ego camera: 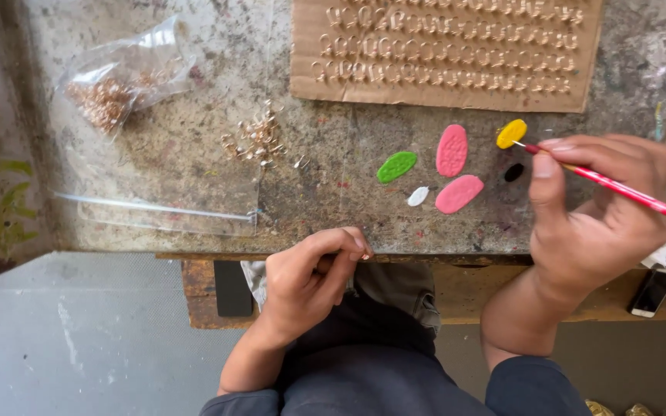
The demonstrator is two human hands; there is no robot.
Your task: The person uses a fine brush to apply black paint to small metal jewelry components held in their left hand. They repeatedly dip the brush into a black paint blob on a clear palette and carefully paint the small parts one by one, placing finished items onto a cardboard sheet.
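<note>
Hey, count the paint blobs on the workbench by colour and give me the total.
Pink paint blobs: 2
Green paint blob: 1
Yellow paint blob: 1, with the brush in the right hand tipped at it
White paint blob: 1
Black paint blob: 1
Total: 6
</note>
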